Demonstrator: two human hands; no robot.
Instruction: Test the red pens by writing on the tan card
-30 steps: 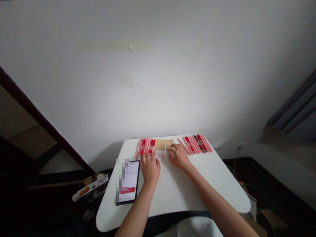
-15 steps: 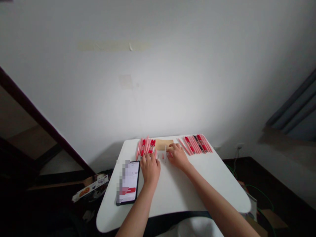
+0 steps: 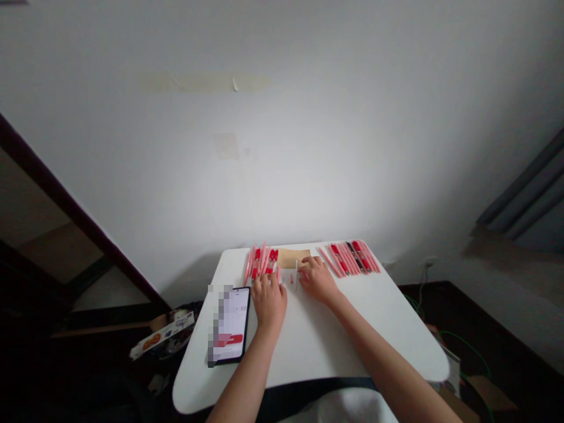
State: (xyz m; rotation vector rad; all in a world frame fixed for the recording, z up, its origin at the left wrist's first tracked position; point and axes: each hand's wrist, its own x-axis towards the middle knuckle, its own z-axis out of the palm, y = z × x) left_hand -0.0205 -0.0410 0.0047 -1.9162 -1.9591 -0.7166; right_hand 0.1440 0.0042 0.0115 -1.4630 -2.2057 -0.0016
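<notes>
My left hand [image 3: 269, 301] rests on the white table, palm down with fingers spread, just in front of a bunch of pink and red pens [image 3: 262, 259]. By its index finger lies a short pink piece [image 3: 278, 272], partly covered. My right hand [image 3: 318, 278] is palm down too, fingers loosely bent and apart, beside a thin white stick like a pen refill [image 3: 296, 275]. Some pink shows beneath its fingertips, too covered to make out. Between both hands sits a small pink cone-shaped tip [image 3: 291, 278]. Behind them lies a tan sheet [image 3: 291, 257].
On the right of the table [image 3: 352, 329] is a row of pink, red and black pens [image 3: 350, 258]. A phone [image 3: 231, 326] with a lit, partly blurred screen lies left of my left forearm. The table's back edge is by the wall [image 3: 282, 176].
The view has shifted very slightly. Both hands and the small parts between them keep their places on the table.
</notes>
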